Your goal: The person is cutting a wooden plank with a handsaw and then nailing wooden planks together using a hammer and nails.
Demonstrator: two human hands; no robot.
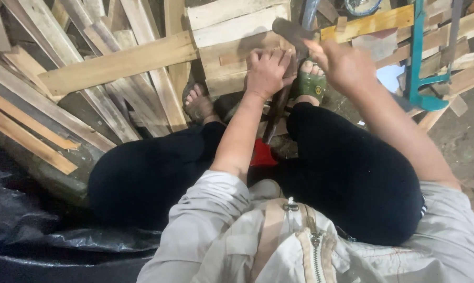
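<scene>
Both hands work at one plank (232, 55): the left hand (268, 71) presses flat, fingers spread; the right hand (342, 63) grips a hammer (292, 31). Keeping those fingers away from the striking spot seems wise.

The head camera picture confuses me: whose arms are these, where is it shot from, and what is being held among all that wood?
There is no machine here. A camera worn on a person's head looks down, so you see their own body: a light jacket, dark trousers over bent knees, and feet in sandals.

The left hand presses down on a wooden board in front of the feet. The right hand is raised and grips a hammer, which looks blurred. A dark stick-like piece runs down between the legs; what it is cannot be told.

All around lie loose wooden planks. A teal metal frame tool, possibly a saw, lies on the right, and black plastic sheeting at lower left.
</scene>
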